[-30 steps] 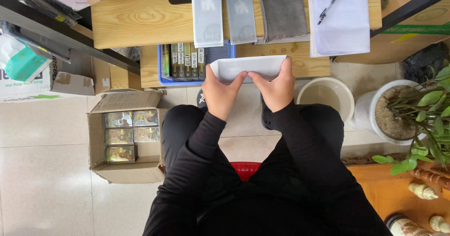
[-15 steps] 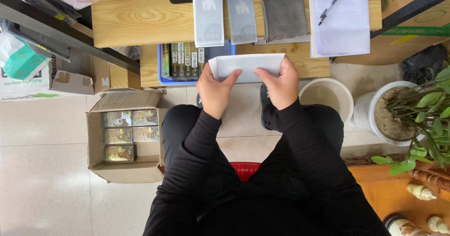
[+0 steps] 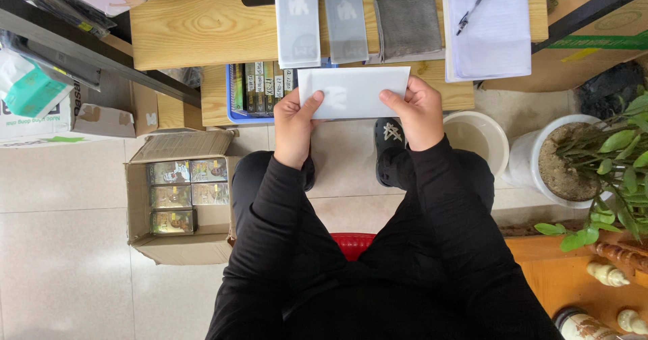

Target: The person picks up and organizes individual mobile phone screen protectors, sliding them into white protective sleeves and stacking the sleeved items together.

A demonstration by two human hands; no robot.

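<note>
Left hand (image 3: pixel 295 125) and right hand (image 3: pixel 417 112) each grip one end of a flat white packet (image 3: pixel 353 92), held level between them just in front of the counter (image 3: pixel 202 23).

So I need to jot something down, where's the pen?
In the head view, the pen lies on the white paper pad at the table's far right, right of the grey cloth.
</note>
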